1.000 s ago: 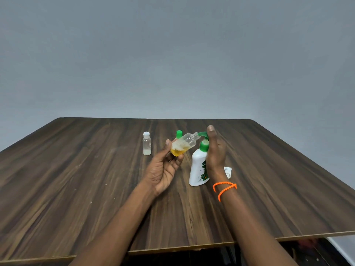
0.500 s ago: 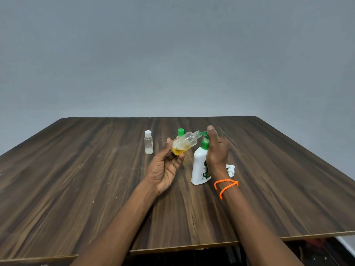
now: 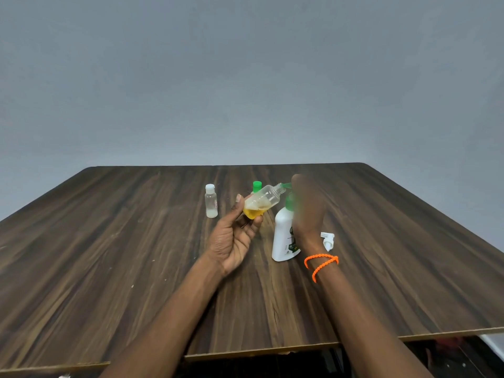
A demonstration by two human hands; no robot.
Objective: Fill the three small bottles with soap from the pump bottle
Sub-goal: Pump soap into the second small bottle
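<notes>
My left hand (image 3: 234,236) holds a small clear bottle (image 3: 261,203) tilted, its open neck up against the green spout of the pump bottle; yellow soap lies in its bottom. The white pump bottle (image 3: 283,238) with a green pump stands on the table. My right hand (image 3: 308,211), blurred with motion, lies over the pump head and presses it with straight fingers. A second small clear bottle (image 3: 211,201) with a white cap stands to the left. Behind the held bottle a third small bottle's green cap (image 3: 257,186) shows; its body is hidden.
A small white cap or nozzle (image 3: 327,239) lies on the dark wooden table (image 3: 109,255) just right of the pump bottle. The table's front edge runs close below my forearms. A plain grey wall stands behind.
My right hand now shows motion blur over the pump head, moving on it. The soap level in the held bottle looks about the same. The left hand stays put.
</notes>
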